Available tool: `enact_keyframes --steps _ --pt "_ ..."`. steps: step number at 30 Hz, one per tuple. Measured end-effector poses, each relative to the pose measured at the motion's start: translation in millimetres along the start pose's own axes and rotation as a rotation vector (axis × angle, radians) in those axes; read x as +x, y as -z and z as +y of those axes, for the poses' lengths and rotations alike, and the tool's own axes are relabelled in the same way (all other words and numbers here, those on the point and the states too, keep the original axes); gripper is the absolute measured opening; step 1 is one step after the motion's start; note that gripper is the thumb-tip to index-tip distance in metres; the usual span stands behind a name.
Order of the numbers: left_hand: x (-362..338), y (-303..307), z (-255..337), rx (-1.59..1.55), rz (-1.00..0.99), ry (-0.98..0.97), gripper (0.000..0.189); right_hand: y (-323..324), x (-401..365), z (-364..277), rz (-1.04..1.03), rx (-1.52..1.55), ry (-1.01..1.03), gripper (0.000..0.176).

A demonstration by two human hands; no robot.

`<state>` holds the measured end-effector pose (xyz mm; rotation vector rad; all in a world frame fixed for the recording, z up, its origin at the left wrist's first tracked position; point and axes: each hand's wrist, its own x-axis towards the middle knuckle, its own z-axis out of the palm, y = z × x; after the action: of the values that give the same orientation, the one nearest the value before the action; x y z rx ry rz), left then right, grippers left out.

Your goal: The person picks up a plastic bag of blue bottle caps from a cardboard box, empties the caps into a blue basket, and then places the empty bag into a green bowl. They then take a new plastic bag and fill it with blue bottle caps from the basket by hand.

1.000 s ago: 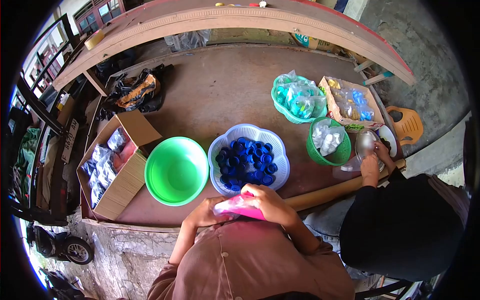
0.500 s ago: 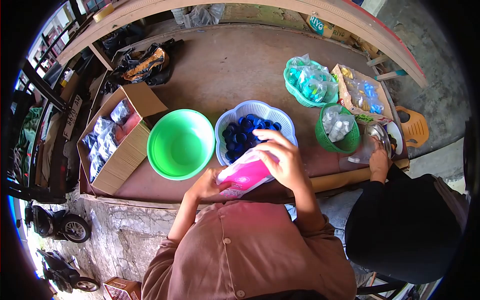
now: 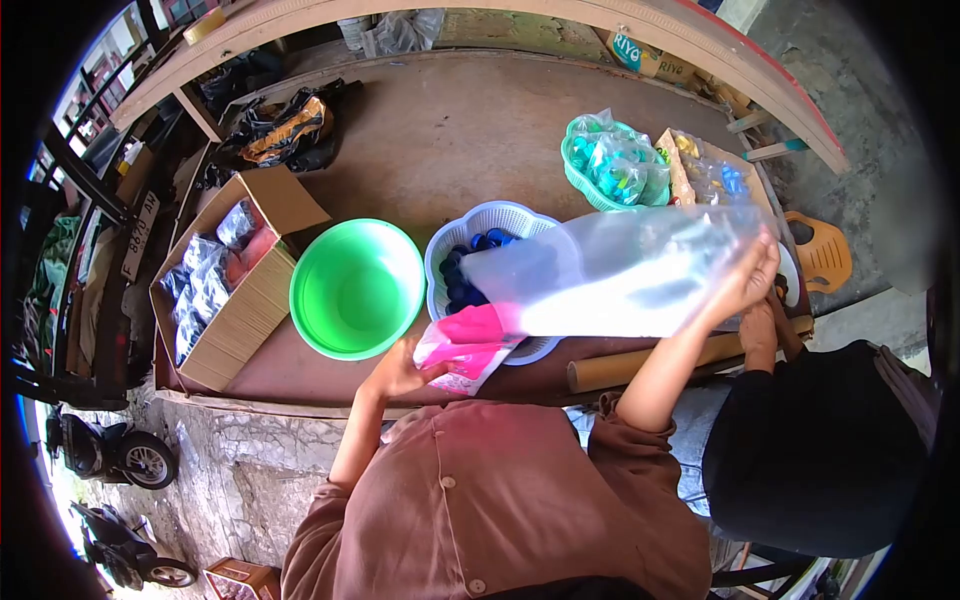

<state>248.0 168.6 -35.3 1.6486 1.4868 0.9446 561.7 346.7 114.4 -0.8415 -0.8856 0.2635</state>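
My left hand (image 3: pixel 398 371) is closed on a pink and white printed plastic packet (image 3: pixel 462 345) near the table's front edge. From the packet's mouth a clear plastic bag (image 3: pixel 620 285) stretches out to the right. My right hand (image 3: pixel 745 280) pinches the far end of that bag, with the arm reaching right. Partly under the bag stands a pale blue plastic basket (image 3: pixel 437 240) holding dark blue caps (image 3: pixel 462 285). A bright green basin (image 3: pixel 310 325) sits just left of the basket.
An open cardboard box (image 3: pixel 245 325) with filled bags stands left. At the right back are a turquoise basket (image 3: pixel 575 180) of bagged caps and a carton (image 3: pixel 680 185) of bagged pieces. A co-worker's hand (image 3: pixel 758 335) is close beside my right hand, above a cardboard tube (image 3: pixel 640 370).
My right hand has moved from the packet far to the right, drawing the clear bag out over the basket. My left hand keeps hold of the packet, close to where it was.
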Motion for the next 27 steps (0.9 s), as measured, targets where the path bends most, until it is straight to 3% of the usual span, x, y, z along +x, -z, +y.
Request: enact_keyframes --steps 2,4,5,6,7,8,10,12,14,15,16,18,20,23,26,27 --pt "-2.6 -6.2 -15.2 -0.022 0.037 0.107 0.037 27.4 20.4 21.1 0.027 0.031 -0.04 0.024" --pt "-1.6 -4.1 -4.8 -0.088 0.025 0.11 0.034 63.3 33.0 33.4 -0.133 0.152 -0.637 0.016" --pt "-1.5 -1.6 -1.7 -0.091 0.043 0.022 0.031 49.1 18.0 -5.5 -0.073 0.241 -0.804 0.017" --pt "-1.1 0.1 -0.8 -0.093 0.06 -0.065 0.029 65.3 17.2 2.4 -0.59 0.533 -0.748 0.027" --pt "0.7 0.6 -2.4 -0.02 0.11 -0.189 0.025 83.0 9.5 8.3 -0.692 0.437 -0.683 0.033" --pt "3.0 0.7 -3.6 -0.023 0.105 -0.193 0.025 74.7 -5.4 -9.9 -0.792 0.339 -0.616 0.041" --pt "6.8 -0.4 -6.0 -0.049 0.151 -0.362 0.024 63.5 -13.0 -36.1 -1.338 0.225 -0.772 0.045" --pt "6.3 -8.0 0.0 -0.036 0.142 -0.317 0.019 58.6 -38.2 -41.6 -1.639 0.136 -0.763 0.062" --pt "7.7 -16.1 28.1 -0.238 0.087 -0.282 0.016 59.4 -56.3 -31.0 -1.996 0.38 -0.778 0.074" --pt "10.9 -19.0 44.2 -0.25 0.071 -0.317 0.013 59.6 -61.1 -36.7 -2.029 0.413 -0.816 0.074" --pt "13.4 -21.4 61.5 -0.186 0.028 -0.235 0.012 62.7 -65.4 -43.5 -2.064 0.448 -0.859 0.075" --pt "30.7 -39.3 99.6 -0.403 0.124 -0.159 0.015 74.0 -72.0 -50.9 -2.084 0.425 -0.926 0.076" --pt "51.5 -57.2 118.2 -0.715 0.099 0.005 0.019 82.5 -73.8 -59.0 -2.07 0.472 -0.78 0.077" --pt "90.6 -98.5 124.5 -0.841 0.144 -0.089 0.017 105.9 -76.0 -67.6 -2.022 0.435 -0.748 0.076" --pt "128.3 -158.2 125.7 -1.149 0.399 0.133 0.022 134.5 -82.1 -76.2 -1.903 0.469 -0.667 0.076" --pt "135.2 -173.5 126.0 -1.252 0.408 0.195 0.024 145.6 -82.2 -80.4 -1.88 0.411 -0.755 0.077"
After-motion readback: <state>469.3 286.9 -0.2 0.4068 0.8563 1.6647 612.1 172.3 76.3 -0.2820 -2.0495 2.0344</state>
